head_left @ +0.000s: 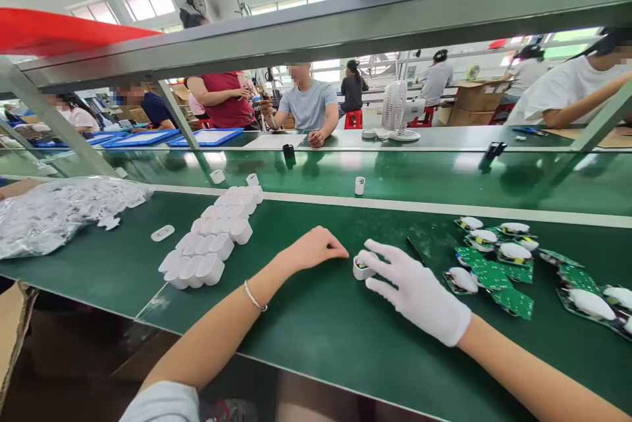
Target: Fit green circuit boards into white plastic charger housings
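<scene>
A small white plastic casing (363,268) stands on the green bench with its open side up; a bit of green and yellow shows inside. My right hand (415,290), in a white glove, reaches over it with fingers spread, one fingertip touching the casing's top. Just left of the casing is my bare left hand (316,252), its fingers bent and the tips pressed together. Whatever they may hold is hidden. Green circuit boards (494,270) with white padded parts lie to the right. White casings (205,237) stand in rows at the left.
A clear bag of white parts (64,211) lies far left, near a loose oval white piece (162,233). A dark thin tool (415,249) lies behind my right hand. Beyond the white strip stands another white piece (360,185). A metal shelf (316,20) crosses overhead; people sit opposite.
</scene>
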`<state>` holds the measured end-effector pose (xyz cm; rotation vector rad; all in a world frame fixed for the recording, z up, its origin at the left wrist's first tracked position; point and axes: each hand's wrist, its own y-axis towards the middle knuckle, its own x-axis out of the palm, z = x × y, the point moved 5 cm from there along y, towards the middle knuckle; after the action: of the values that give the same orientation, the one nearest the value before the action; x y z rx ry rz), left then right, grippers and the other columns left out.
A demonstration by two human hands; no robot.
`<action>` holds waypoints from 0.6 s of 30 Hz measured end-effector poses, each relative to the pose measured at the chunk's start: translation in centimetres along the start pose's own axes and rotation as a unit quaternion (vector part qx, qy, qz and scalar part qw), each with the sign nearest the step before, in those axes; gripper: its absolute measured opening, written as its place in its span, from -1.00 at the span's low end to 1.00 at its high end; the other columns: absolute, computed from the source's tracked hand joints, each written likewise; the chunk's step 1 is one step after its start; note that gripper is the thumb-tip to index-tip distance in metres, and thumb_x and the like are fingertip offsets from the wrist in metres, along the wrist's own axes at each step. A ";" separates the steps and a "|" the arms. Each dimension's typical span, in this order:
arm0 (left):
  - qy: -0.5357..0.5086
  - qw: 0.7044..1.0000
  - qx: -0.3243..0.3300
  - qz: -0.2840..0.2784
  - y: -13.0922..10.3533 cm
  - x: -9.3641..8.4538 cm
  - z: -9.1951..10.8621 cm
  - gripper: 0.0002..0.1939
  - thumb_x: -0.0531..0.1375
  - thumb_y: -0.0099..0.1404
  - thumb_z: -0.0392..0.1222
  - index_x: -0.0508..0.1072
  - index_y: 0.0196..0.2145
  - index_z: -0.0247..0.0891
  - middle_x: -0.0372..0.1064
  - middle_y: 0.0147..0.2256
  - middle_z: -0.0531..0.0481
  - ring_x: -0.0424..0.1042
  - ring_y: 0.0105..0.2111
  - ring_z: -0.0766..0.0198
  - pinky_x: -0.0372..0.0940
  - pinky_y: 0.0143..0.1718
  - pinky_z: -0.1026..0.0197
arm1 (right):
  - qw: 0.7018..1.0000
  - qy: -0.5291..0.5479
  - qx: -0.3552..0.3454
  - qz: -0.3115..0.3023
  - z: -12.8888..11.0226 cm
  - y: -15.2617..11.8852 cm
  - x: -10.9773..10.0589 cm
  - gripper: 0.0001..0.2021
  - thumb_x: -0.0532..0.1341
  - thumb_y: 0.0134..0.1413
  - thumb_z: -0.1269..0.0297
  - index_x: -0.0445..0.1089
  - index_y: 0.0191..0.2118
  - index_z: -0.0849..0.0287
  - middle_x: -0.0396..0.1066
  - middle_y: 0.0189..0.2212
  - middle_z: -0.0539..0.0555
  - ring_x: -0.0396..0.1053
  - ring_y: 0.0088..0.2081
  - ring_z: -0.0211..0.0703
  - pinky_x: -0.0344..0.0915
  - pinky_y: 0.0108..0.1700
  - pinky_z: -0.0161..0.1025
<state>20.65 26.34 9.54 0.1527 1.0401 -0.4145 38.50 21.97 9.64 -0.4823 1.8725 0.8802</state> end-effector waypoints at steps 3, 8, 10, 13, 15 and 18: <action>0.146 0.976 -0.140 0.078 0.0 -2.5 -2.0 -0.69 0.03 0.35 -0.10 0.57 -0.25 -0.18 0.51 -0.16 -0.06 0.42 -0.09 0.15 0.17 0.07 0.16 | 0.994 0.095 -0.048 -0.040 -0.9 0.8 0.5 -0.77 -0.04 0.25 0.33 0.36 -0.23 0.01 0.37 -0.18 0.01 0.37 -0.17 -0.26 0.33 -0.13 -0.31; 0.214 0.911 -0.320 0.146 -1.4 -5.2 -5.5 -0.69 0.04 0.24 -0.39 0.46 -0.10 -0.44 0.35 -0.05 -0.43 0.28 0.04 -0.14 0.18 -0.01 -0.10 | 0.990 0.137 0.022 -0.019 -0.4 1.3 0.7 -0.72 -0.04 0.23 0.27 0.34 -0.43 0.10 0.31 -0.43 -0.03 0.28 -0.41 -0.31 0.26 -0.32 -0.37; 0.225 0.886 -0.370 0.166 -2.3 -6.0 -6.7 -0.65 0.08 0.19 -0.41 0.43 -0.06 -0.43 0.19 0.09 -0.47 0.13 0.14 -0.22 0.19 -0.03 -0.15 | 0.990 0.133 0.034 -0.024 -0.3 1.2 0.8 -0.71 -0.01 0.22 0.23 0.35 -0.46 0.09 0.31 -0.45 -0.03 0.29 -0.43 -0.29 0.24 -0.33 -0.36; 0.222 0.862 -0.421 0.174 -3.2 -6.6 -8.3 -0.62 0.14 0.08 -0.43 0.46 -0.10 -0.40 0.01 0.19 -0.47 -0.06 0.21 -0.26 0.21 -0.08 -0.18 | 0.990 0.127 0.063 -0.026 1.2 2.1 1.0 -0.74 0.02 0.19 0.16 0.41 -0.37 0.06 0.39 -0.40 -0.01 0.35 -0.37 -0.25 0.27 -0.27 -0.33; 0.212 0.858 -0.436 0.172 -3.5 -6.7 -9.2 -0.58 0.19 -0.01 -0.44 0.47 -0.14 -0.36 0.01 0.19 -0.44 -0.10 0.22 -0.24 0.22 -0.12 -0.17 | 0.985 0.107 0.134 0.004 3.8 3.8 0.7 -0.75 0.05 0.16 0.13 0.42 -0.19 0.07 0.44 -0.29 0.03 0.39 -0.26 -0.18 0.28 -0.19 -0.30; 0.191 0.862 -0.429 0.189 -3.6 -7.0 -9.8 -0.57 0.24 -0.08 -0.39 0.50 -0.17 -0.31 0.06 0.17 -0.41 -0.08 0.20 -0.28 0.22 -0.15 -0.20 | 0.958 0.009 0.285 0.040 9.2 7.1 -0.5 -0.66 0.08 0.12 0.13 0.38 -0.04 0.15 0.45 -0.13 0.13 0.38 -0.10 -0.10 0.25 -0.12 -0.31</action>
<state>8.30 28.00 10.84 -0.3771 1.4616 0.4802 39.63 33.56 10.22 -0.0565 2.0614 0.3502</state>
